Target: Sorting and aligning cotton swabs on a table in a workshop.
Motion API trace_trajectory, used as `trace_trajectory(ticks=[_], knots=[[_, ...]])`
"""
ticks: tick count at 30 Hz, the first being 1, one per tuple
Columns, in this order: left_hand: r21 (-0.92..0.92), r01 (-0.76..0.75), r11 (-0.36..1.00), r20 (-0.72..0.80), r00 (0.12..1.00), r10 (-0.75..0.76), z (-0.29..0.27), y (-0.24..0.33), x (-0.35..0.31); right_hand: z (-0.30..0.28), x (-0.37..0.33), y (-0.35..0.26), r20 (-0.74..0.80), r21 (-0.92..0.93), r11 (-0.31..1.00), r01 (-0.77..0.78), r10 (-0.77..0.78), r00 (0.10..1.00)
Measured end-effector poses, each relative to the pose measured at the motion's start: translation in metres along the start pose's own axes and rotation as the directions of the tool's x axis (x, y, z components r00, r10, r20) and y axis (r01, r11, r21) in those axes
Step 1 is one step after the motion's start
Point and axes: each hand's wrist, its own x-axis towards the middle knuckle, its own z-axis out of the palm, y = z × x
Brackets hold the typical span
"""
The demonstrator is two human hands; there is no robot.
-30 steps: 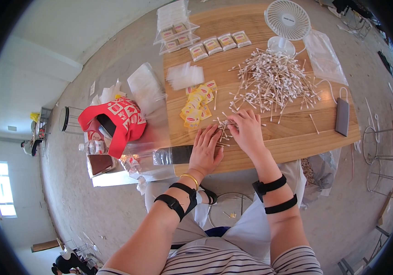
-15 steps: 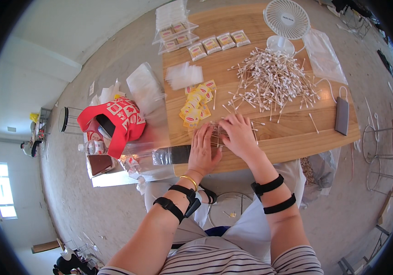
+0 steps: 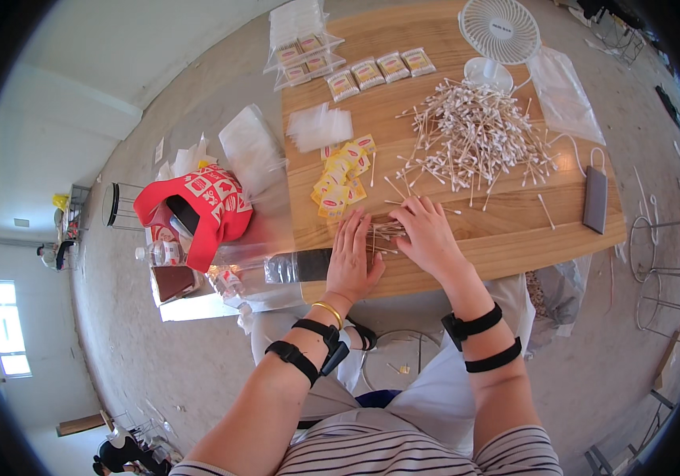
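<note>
Between my two hands a small bunch of cotton swabs (image 3: 385, 235) lies on the wooden table (image 3: 514, 236) near its front edge. My left hand (image 3: 349, 258) rests flat at the left ends of the swabs, fingers stretched forward. On the other side, my right hand (image 3: 429, 238) lies with its fingers spread, fingertips touching the swabs' right ends. Neither hand is wrapped around anything. A big heap of loose swabs (image 3: 475, 139) spreads beyond my right hand. Yellow printed cards (image 3: 341, 176) lie in an overlapping pile just past my left fingers.
Clear bags (image 3: 320, 127), a row of filled packets (image 3: 367, 75) and bagged packets (image 3: 300, 51) sit farther back. A white fan (image 3: 498, 32) stands behind the heap, a grey power bank (image 3: 595, 200) at right. A red bag (image 3: 217, 202) is on the left.
My right hand has shifted slightly right, away from my left hand, so more of the swab bunch shows between them. My left hand has stayed nearly still.
</note>
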Motion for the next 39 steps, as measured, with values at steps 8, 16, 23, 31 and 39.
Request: trace_trajectory(ticks=[8,16,23,31,39], knots=[[-0.008,0.004,1.0,-0.004,1.0,-0.004,0.002,-0.002,-0.002,0.008,0.001,-0.022,-0.101,0.001,1.0,-0.02,0.02,0.995],[-0.074,-0.032,0.997,-0.047,0.998,0.028,0.004,-0.005,-0.001,0.035,0.001,-0.041,-0.163,-0.135,0.986,-0.101,0.078,0.983],[-0.063,-0.035,0.997,-0.04,0.999,0.032,-0.003,-0.004,-0.001,0.019,0.005,-0.035,-0.102,-0.05,0.988,-0.146,0.141,0.985],[-0.072,0.013,0.997,-0.006,1.0,-0.013,0.003,-0.002,-0.004,0.002,0.002,-0.029,-0.178,-0.104,0.992,0.065,-0.083,0.981],[-0.067,-0.016,0.998,-0.036,0.999,0.013,-0.003,-0.001,0.001,-0.072,0.025,-0.006,-0.056,0.97,-0.175,0.166,0.508,0.86]])
